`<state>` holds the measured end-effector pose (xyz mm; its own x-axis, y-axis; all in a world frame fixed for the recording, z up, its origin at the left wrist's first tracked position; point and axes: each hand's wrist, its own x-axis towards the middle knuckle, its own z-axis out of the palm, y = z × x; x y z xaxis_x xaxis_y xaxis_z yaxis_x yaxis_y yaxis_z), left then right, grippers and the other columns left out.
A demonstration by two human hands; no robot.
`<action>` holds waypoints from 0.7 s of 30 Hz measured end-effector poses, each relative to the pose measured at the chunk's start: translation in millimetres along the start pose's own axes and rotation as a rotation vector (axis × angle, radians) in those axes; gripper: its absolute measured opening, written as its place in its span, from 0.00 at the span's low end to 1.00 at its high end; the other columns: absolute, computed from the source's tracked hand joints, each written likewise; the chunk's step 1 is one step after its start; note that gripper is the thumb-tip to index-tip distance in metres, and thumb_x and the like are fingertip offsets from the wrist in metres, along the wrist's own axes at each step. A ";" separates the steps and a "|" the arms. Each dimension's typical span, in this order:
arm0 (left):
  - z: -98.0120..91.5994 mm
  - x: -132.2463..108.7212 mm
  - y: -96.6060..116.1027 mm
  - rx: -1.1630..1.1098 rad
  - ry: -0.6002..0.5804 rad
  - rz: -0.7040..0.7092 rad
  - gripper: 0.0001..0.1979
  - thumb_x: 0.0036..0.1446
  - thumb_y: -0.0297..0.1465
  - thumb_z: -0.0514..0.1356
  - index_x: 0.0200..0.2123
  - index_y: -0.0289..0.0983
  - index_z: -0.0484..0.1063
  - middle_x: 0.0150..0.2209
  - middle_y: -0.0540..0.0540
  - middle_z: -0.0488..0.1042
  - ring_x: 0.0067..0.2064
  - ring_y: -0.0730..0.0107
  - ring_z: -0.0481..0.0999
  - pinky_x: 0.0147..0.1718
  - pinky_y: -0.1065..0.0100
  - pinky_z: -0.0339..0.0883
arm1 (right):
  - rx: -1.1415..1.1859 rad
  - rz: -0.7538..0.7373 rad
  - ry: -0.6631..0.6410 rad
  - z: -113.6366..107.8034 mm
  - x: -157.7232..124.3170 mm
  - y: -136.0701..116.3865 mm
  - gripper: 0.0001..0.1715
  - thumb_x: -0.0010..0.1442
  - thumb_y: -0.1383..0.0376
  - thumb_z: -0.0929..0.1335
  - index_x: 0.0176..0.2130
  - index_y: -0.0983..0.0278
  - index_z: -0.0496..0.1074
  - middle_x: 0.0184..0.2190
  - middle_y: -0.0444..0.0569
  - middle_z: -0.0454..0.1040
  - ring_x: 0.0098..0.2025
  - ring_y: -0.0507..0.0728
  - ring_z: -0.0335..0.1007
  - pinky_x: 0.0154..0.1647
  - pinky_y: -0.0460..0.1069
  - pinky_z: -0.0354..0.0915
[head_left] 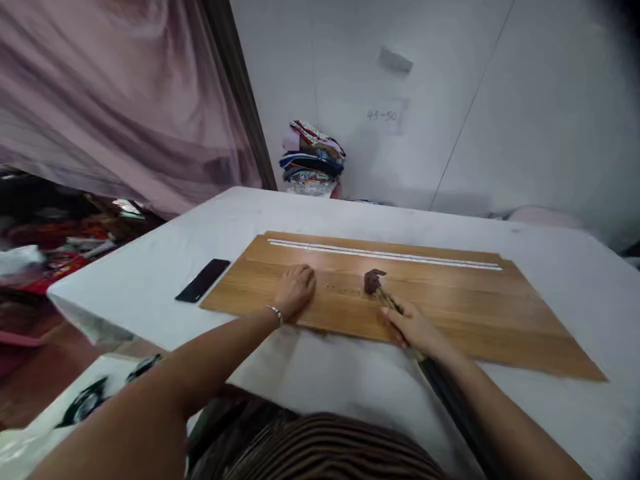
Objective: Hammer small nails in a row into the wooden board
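From the head camera, a long wooden board [450, 313] lies flat on the white-covered bench [350, 380], and everything here sits on or around that board. The right hand [413, 327] is at the board's near edge, its fingers [400, 319] closed around the handle of a hammer [373, 281] whose dark head rests on the board's surface near the middle. The left hand [295, 290] lies palm down on the board to the left of the hammer head, fingers loosely spread and gripping nothing, with a bracelet [274, 311] at the wrist. Between that hand and the hammer head runs a short row of small dark dots [345, 288]; whether they are nails or marks is too small to tell. A thin pale strip [385, 254] runs along the board's far edge, and a black phone [203, 280] lies just off its left end. To do this well, I judge the pressing hand should bear down firmly so the board cannot skid on the cloth, while staying well apart from the head. The grip looks high on the handle, which suits short, controlled taps. Landing the face flat should avoid denting the wood.
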<state>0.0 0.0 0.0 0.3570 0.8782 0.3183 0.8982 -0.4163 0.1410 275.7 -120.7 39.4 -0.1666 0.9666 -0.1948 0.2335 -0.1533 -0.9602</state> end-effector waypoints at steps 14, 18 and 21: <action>1.0 0.3 -1.8 -0.026 0.010 -0.005 0.11 0.61 0.33 0.51 0.42 0.38 0.71 0.48 0.43 0.72 0.51 0.62 0.68 0.51 0.60 0.60 | -0.040 0.039 0.007 -0.8 -4.3 -4.0 0.11 0.61 0.59 0.61 0.40 0.64 0.63 0.11 0.32 0.55 0.10 0.46 0.49 0.09 0.41 0.52; 2.0 0.1 -3.2 -0.029 0.011 0.004 0.11 0.61 0.33 0.51 0.41 0.38 0.71 0.48 0.43 0.72 0.50 0.62 0.68 0.51 0.61 0.60 | -0.023 0.040 0.017 -1.2 -4.9 -4.1 0.12 0.61 0.59 0.61 0.42 0.64 0.63 0.12 0.32 0.55 0.11 0.46 0.49 0.10 0.41 0.53; 2.6 0.0 -4.3 -0.030 0.015 0.008 0.11 0.61 0.33 0.51 0.41 0.38 0.71 0.47 0.43 0.72 0.50 0.62 0.68 0.51 0.61 0.61 | -0.018 0.025 0.008 -0.6 -4.3 -4.2 0.12 0.61 0.59 0.61 0.41 0.63 0.63 0.12 0.32 0.55 0.11 0.46 0.49 0.10 0.41 0.53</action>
<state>-3.2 2.4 -3.1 0.3601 0.8711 0.3339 0.8872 -0.4304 0.1661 275.9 -124.1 44.4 -0.1527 0.9642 -0.2169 0.2543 -0.1738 -0.9514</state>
